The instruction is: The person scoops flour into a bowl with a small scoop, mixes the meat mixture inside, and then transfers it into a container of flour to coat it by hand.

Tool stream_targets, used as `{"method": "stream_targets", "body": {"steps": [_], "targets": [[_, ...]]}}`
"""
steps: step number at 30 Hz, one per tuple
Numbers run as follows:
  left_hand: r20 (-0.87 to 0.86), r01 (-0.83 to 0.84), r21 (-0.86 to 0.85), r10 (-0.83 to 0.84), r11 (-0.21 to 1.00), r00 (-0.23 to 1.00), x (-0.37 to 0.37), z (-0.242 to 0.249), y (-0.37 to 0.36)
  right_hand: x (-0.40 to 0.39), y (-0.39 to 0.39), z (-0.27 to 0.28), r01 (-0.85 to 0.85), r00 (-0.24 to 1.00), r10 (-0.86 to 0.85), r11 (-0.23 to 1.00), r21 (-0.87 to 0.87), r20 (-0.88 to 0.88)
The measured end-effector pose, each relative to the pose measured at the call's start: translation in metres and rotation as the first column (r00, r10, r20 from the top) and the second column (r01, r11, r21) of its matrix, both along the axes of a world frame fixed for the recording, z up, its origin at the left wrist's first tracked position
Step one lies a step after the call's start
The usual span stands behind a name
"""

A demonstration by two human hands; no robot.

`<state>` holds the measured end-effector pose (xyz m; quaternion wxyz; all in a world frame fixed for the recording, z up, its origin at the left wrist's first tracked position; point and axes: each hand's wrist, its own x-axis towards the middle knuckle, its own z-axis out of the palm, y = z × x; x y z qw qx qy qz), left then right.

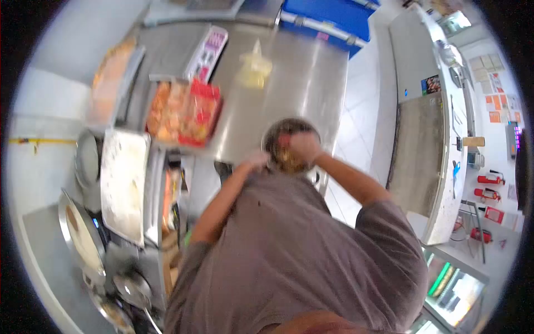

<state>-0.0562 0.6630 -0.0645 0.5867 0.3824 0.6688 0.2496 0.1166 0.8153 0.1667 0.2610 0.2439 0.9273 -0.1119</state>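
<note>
A round metal bowl (289, 165) with dark and yellowish food in it stands at the front edge of the steel table (295, 72). My right hand (305, 148) is over the bowl, its fingers down among the food near something red; blur hides what they hold. At the bowl's left rim is my left hand (257, 160), which looks closed around the edge. Farther back on the table stands a squeeze bottle (255, 69) with yellow contents. To its left is a clear-wrapped pack of orange-pink food (173, 111) with a red part.
A scale-like steel device (178, 53) lies behind the pack. Blue cooler boxes (325, 25) are at the back. On the left are a white tray (125, 183) and pans (83, 234). A counter (417, 150) runs along the right beyond the tiled floor.
</note>
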Motion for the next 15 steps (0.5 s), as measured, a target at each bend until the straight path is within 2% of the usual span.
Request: {"method": "stream_targets", "body": {"steps": [1, 2, 3, 4, 5, 7, 8, 9, 10, 11, 12, 14, 15], "targets": [[-0.035, 0.22, -0.094, -0.224, 0.971, 0.974, -0.014, -0.07, 0.006, 0.015, -0.004, -0.025, -0.088, 0.995, 0.086, 0.995, -0.055, -0.047], [-0.151, 0.482, -0.173, -0.507, 0.859, 0.849, -0.014, -0.037, 0.017, 0.041, -0.004, -0.071, -0.226, 0.88, 0.176, 0.972, -0.063, -0.441], [-0.235, 0.703, -0.238, -0.742, 0.671, 0.628, -0.014, 0.001, 0.029, 0.035, -0.014, -0.048, -0.12, 0.98, 0.114, 0.992, -0.029, -0.165], [-0.132, 0.489, -0.084, -0.496, 0.868, 0.858, -0.014, 0.022, 0.022, 0.034, -0.002, -0.039, -0.328, 0.916, 0.322, 0.945, 0.017, -0.24], [0.026, 0.208, 0.043, -0.21, 0.977, 0.977, -0.01, 0.034, 0.01, 0.025, 0.008, -0.027, -0.242, 0.955, 0.244, 0.97, 0.03, -0.166], [-0.193, 0.418, 0.279, -0.376, 0.865, 0.906, -0.007, 0.016, -0.004, 0.005, 0.021, -0.005, -0.067, 0.997, 0.069, 0.996, 0.065, -0.028], [-0.317, 0.523, 0.365, -0.425, 0.77, 0.848, -0.009, 0.003, -0.003, 0.01, 0.018, -0.016, -0.062, 0.993, 0.065, 0.998, 0.029, -0.099], [-0.441, 0.622, 0.424, -0.451, 0.658, 0.776, -0.016, 0.0, 0.007, 0.02, 0.007, -0.025, -0.135, 0.982, 0.129, 0.99, -0.037, -0.137], [0.039, 0.191, 0.151, -0.199, 0.97, 0.979, -0.005, 0.046, 0.01, 0.03, -0.004, -0.035, -0.209, 0.966, 0.189, 0.973, -0.102, -0.176], [0.357, -0.161, -0.325, 0.278, 0.932, 0.892, 0.008, 0.101, 0.011, 0.033, -0.008, -0.037, -0.345, 0.931, 0.31, 0.92, -0.185, -0.194], [0.356, -0.107, -0.232, 0.187, 0.967, 0.916, -0.003, 0.083, 0.014, 0.029, -0.002, -0.036, -0.336, 0.938, 0.321, 0.935, -0.115, -0.131], [0.338, 0.014, -0.058, 0.006, 0.998, 0.941, -0.018, -0.013, 0.002, 0.024, 0.009, -0.034, -0.32, 0.947, 0.32, 0.947, 0.009, 0.008], [0.033, 0.227, 0.127, -0.233, 0.966, 0.972, -0.019, -0.055, 0.008, 0.024, 0.014, -0.032, -0.268, 0.962, 0.269, 0.963, 0.017, -0.047]]}}
